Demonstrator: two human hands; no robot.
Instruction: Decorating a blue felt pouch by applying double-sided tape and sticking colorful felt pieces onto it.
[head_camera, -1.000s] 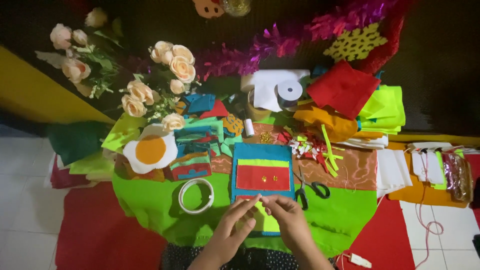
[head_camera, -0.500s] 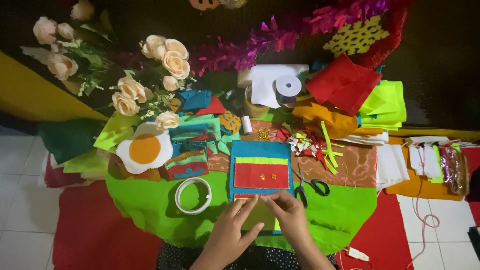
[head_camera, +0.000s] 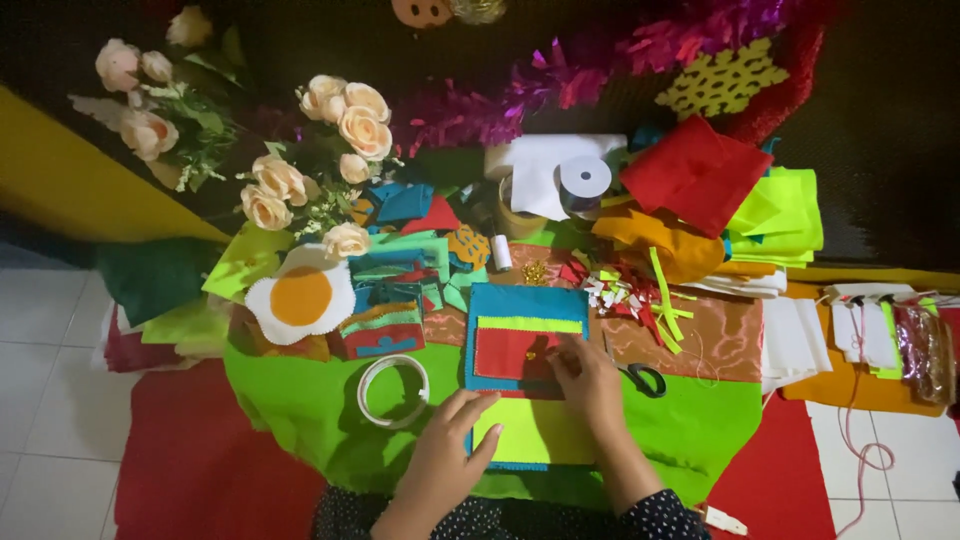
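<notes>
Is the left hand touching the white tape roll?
Apart. The head view shows green felt between the left hand and the white tape roll; its fingers rest on the yellow-green felt piece.

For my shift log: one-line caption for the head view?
Left hand and right hand press on a blue felt panel with red, yellow-green pieces, beside scissors.

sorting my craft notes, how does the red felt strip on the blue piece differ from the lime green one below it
The red felt strip is darker and lies higher on the blue felt piece; the lime green felt panel is bright, taller, and nearer the person. The right hand rests on the red strip, while the left hand touches the green panel's left edge. Both are flat rectangles on the same blue backing.
</notes>
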